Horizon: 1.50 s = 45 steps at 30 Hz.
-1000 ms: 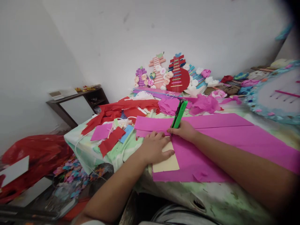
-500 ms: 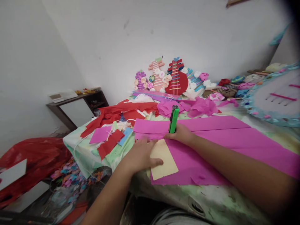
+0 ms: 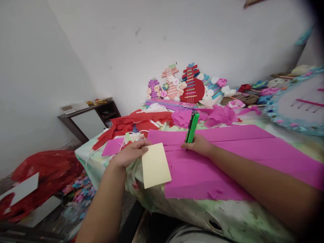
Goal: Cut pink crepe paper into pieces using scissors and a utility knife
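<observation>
My left hand (image 3: 130, 152) pinches a pale yellow paper card (image 3: 157, 165) by its upper left corner, thumb on top. The card hangs tilted over the table's front edge, its right side overlapping a large magenta paper sheet (image 3: 217, 168). In my right hand (image 3: 201, 145) is a green and black pen-shaped tool (image 3: 192, 128), held upright. Its thin lower tip is close to the sheet; I cannot tell if it touches. The exact kind of tool is unclear. A fold or seam line crosses the sheet near its far side.
Red paper (image 3: 141, 118) and crumpled magenta paper (image 3: 220, 115) lie farther back. Decorated guitar shapes, one a red guitar (image 3: 196, 89), lean on the wall. A blue-edged round decoration (image 3: 298, 101) stands right. Left are a dark cabinet (image 3: 88, 121) and a red plastic bag (image 3: 48, 165).
My left hand has lifted the yellow card off the magenta sheet and moved left with it. The green tool has tilted slightly in my right hand. The view has shifted a little.
</observation>
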Each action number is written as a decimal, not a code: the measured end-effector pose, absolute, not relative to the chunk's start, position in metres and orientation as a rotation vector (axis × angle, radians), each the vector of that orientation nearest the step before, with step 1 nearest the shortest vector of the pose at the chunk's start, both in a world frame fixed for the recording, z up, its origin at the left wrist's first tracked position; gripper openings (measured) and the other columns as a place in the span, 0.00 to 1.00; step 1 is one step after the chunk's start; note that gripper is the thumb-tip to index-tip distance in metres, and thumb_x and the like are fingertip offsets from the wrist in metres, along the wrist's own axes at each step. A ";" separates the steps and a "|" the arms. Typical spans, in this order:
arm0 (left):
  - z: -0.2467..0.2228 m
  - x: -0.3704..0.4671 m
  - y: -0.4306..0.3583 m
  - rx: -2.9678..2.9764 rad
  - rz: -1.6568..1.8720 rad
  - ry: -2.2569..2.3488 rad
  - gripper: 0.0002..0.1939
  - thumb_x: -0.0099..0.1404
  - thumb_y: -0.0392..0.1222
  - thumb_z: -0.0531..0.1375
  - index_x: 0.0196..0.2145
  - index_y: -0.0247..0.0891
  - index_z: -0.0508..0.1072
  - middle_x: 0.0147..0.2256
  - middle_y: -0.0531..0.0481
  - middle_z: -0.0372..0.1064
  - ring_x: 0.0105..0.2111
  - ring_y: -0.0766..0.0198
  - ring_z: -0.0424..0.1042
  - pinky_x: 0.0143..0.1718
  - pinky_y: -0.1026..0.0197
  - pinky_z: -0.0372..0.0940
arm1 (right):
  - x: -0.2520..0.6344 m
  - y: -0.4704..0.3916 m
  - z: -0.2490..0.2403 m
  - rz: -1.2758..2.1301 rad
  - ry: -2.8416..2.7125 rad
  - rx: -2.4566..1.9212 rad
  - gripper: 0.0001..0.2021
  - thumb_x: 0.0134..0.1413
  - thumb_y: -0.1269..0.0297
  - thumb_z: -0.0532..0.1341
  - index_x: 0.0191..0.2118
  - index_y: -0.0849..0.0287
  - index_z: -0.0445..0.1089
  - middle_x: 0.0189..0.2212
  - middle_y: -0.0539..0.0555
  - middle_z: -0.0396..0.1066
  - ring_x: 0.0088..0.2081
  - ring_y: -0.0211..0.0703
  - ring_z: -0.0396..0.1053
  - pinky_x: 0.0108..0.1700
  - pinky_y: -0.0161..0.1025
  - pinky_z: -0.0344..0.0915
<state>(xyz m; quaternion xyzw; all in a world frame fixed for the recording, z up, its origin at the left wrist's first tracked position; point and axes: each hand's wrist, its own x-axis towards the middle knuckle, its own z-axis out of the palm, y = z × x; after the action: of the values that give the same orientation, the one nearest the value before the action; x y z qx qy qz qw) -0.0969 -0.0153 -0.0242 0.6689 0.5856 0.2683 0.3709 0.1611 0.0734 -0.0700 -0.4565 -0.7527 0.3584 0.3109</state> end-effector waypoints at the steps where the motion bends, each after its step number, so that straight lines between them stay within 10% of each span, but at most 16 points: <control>1: -0.020 -0.101 -0.012 1.778 0.637 1.550 0.18 0.55 0.46 0.51 0.42 0.36 0.65 0.36 0.48 0.68 0.36 0.60 0.67 0.36 0.59 0.62 | 0.161 0.074 -0.070 0.938 -1.994 -1.208 0.19 0.30 0.49 0.63 0.24 0.60 0.63 0.21 0.49 0.66 0.25 0.39 0.64 0.28 0.35 0.59; 11: -0.021 -0.088 -0.002 2.290 -0.058 2.114 0.19 0.52 0.32 0.49 0.41 0.39 0.68 0.40 0.43 0.66 0.40 0.49 0.65 0.37 0.52 0.59 | 0.163 0.075 -0.071 0.951 -2.010 -1.155 0.18 0.34 0.49 0.62 0.23 0.60 0.63 0.22 0.50 0.66 0.26 0.39 0.64 0.28 0.35 0.59; 21: -0.030 0.000 -0.026 2.965 0.128 1.515 0.20 0.61 0.53 0.46 0.37 0.35 0.68 0.34 0.44 0.64 0.36 0.57 0.63 0.39 0.56 0.60 | 0.163 0.070 -0.066 0.932 -2.015 -1.100 0.15 0.37 0.52 0.61 0.22 0.61 0.65 0.20 0.50 0.66 0.26 0.38 0.63 0.28 0.34 0.58; 45: -0.060 -0.003 -0.015 2.973 0.217 1.473 0.26 0.62 0.53 0.44 0.51 0.32 0.60 0.45 0.41 0.60 0.46 0.56 0.57 0.50 0.54 0.52 | 0.160 0.070 -0.067 0.884 -2.027 -1.208 0.18 0.32 0.50 0.63 0.22 0.60 0.62 0.19 0.47 0.62 0.24 0.36 0.59 0.25 0.33 0.55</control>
<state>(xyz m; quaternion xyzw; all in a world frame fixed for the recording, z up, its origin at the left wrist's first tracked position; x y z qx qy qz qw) -0.0029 -0.0155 -0.0597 0.8904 0.4410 0.0651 -0.0917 0.1601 0.0701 -0.0666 -0.4565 -0.7659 0.3340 0.3058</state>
